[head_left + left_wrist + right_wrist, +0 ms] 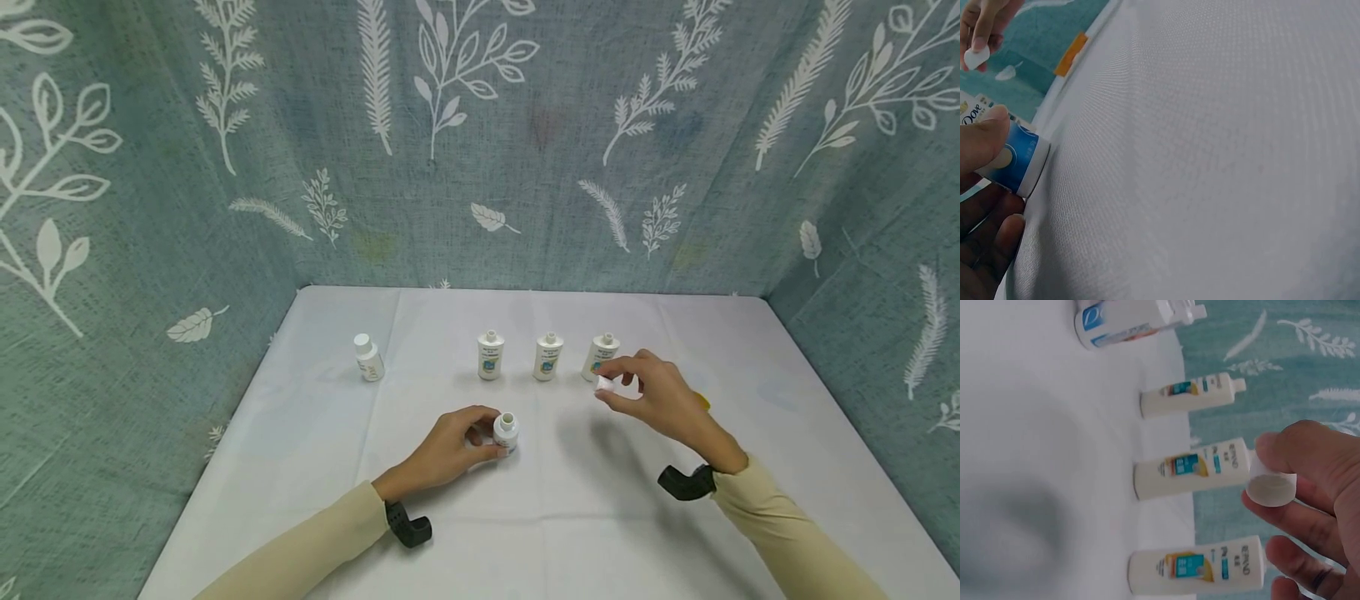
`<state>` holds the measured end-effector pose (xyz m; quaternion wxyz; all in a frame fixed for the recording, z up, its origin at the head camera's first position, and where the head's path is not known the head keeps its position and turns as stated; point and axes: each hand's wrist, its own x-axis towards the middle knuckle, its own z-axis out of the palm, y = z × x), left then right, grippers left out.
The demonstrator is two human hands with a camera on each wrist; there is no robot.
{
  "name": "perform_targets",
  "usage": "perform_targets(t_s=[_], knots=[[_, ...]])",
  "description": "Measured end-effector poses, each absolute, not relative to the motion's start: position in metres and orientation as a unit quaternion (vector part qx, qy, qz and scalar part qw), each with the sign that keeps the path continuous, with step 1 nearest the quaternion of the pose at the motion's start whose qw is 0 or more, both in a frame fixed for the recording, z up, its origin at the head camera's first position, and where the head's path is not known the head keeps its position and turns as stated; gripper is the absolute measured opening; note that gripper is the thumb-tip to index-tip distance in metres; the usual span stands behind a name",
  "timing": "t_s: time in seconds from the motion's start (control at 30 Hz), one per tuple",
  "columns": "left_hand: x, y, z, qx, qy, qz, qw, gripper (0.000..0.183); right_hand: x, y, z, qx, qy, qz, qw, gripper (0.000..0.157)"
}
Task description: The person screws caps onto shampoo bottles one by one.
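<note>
My left hand [450,446] grips a small white bottle [506,429] upright at the middle of the table, its open neck facing up. In the left wrist view this Dove bottle [1025,156] shows a blue band, and its base is right at the cloth. Thumb and fingers of my right hand [663,402] pinch a white cap [1272,489], its hollow side showing in the right wrist view. Just behind that hand stands the rightmost bottle [600,350] of a row of three; the middle bottle [548,358] and left bottle [491,357] also have bare necks.
Farther left stands another white bottle [369,358] with its cap on. A yellow-orange object [702,401] shows partly behind my right hand. White cloth covers the table [450,542], and patterned green fabric [465,208] hangs round its back and sides.
</note>
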<state>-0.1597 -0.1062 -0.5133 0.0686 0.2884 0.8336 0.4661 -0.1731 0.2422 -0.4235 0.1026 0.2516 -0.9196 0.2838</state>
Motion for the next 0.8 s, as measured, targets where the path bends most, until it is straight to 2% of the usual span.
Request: perform_targets(t_s=[0.27,0.6,0.8], knots=[[-0.159,-0.107,-0.514,0.284,0.832,0.47,0.073,0.045,-0.169,0.224,-0.424,0.255,-0.909,0.322,0.072,0.025],[-0.159,-0.105,-0.515,0.284,0.833,0.469,0.074,0.048,-0.164,0.203,-0.426,0.299,-0.89,0.336,0.071,0.029],[-0.157,-0.103,-0.516,0.281,0.836,0.466,0.063,0.047,-0.161,0.189,-0.43,0.3,-0.886,0.348,0.059,0.026]])
